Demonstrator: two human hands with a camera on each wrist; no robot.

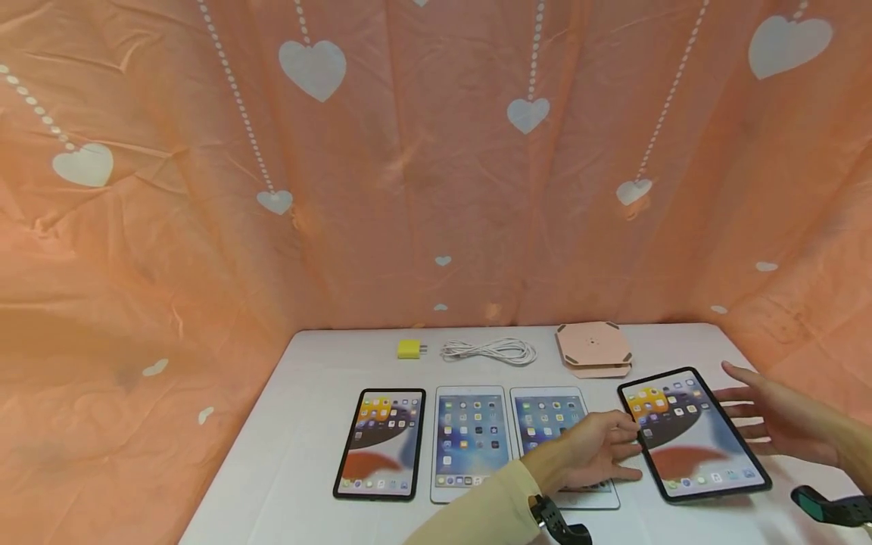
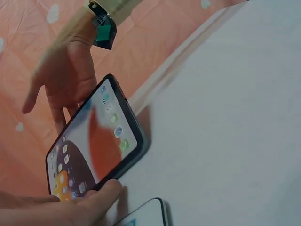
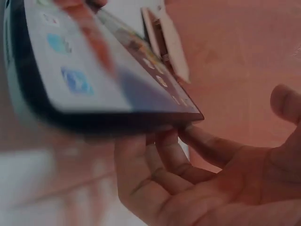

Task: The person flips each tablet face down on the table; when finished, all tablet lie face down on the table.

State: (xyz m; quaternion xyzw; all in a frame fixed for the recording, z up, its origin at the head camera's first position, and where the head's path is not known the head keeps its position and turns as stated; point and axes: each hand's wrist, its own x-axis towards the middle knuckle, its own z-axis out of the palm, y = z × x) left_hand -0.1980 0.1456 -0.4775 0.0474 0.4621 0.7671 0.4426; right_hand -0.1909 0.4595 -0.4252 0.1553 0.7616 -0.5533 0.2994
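Note:
A black-framed tablet (image 1: 695,435) with a lit home screen lies tilted at the right of the table, its right side raised. Along its left edge is my left hand (image 1: 589,450), fingertips at the frame and thumb lower down. My right hand (image 1: 790,416) is at the opposite edge, thumb apart; in the right wrist view its fingers (image 3: 164,165) reach under the tablet's frame. Partly behind my left hand lies a white tablet (image 1: 548,412). A second white tablet (image 1: 473,431) and another black-framed tablet (image 1: 380,443) lie in line to the left.
Along the back of the white table (image 1: 286,454) are a yellow charger plug (image 1: 409,349), a coiled white cable (image 1: 490,350) and a pink folded stand (image 1: 594,346). An orange cloth (image 1: 422,189) with white hearts hangs behind and at both sides.

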